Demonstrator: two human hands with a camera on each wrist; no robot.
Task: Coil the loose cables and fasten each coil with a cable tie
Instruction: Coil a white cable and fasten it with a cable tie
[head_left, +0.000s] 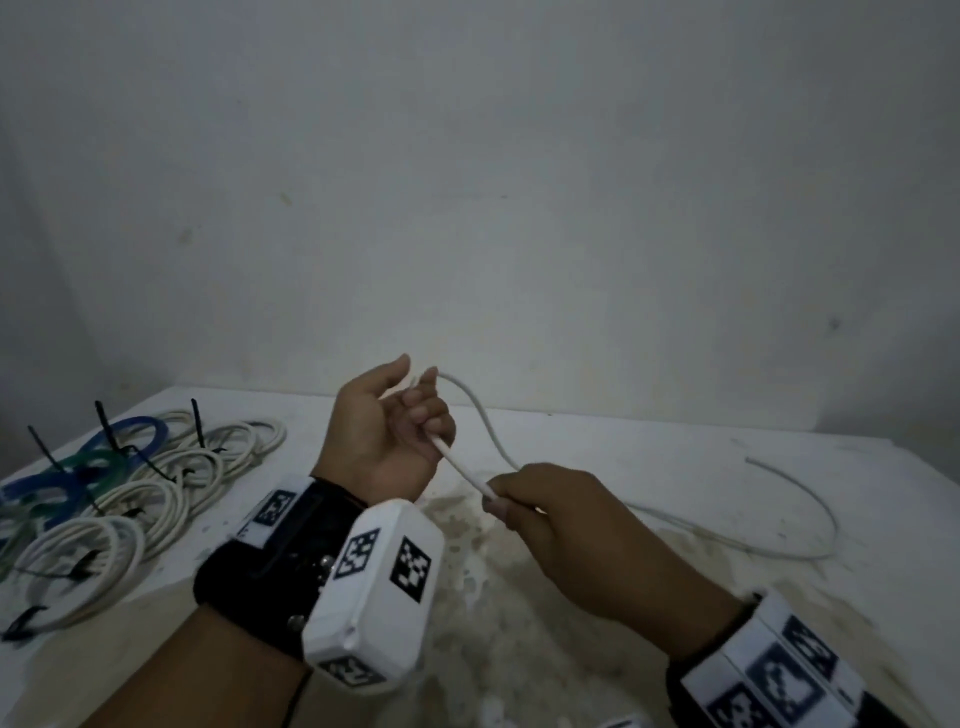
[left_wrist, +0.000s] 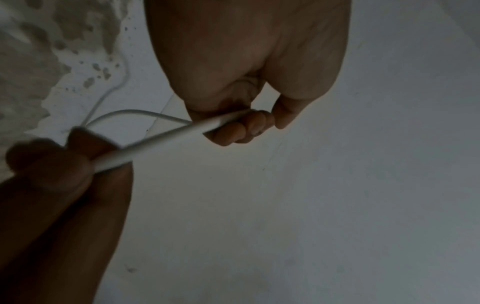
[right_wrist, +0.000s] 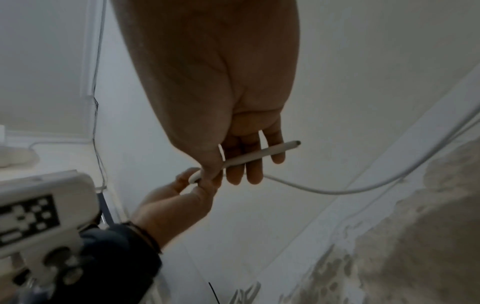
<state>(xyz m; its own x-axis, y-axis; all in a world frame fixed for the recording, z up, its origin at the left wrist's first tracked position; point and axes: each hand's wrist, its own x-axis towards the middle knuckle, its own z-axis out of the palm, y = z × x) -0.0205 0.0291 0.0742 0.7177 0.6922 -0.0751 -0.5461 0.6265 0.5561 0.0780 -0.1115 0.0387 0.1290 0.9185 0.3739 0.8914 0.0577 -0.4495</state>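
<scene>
- Done — a heap of white, blue and green coiled cables (head_left: 140, 483) bound with thin black plastic cable ties (head_left: 106, 426), at the left end of the stained white bench (head_left: 597, 649).
- In hand — one loose white round cable (head_left: 460, 467), gripped in the curled left hand (head_left: 384, 431), end pinched by the right hand (head_left: 561, 525), the rest trailing across the bench.
- Left to do — coiling this cable, then tying it.

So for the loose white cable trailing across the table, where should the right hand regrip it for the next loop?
Probably on the raised span of the thin white round cable just beyond the left hand, coming from above: there it arches clear of the stained white table, unlike the flat far curve. The right hand now pinches the end.
</scene>
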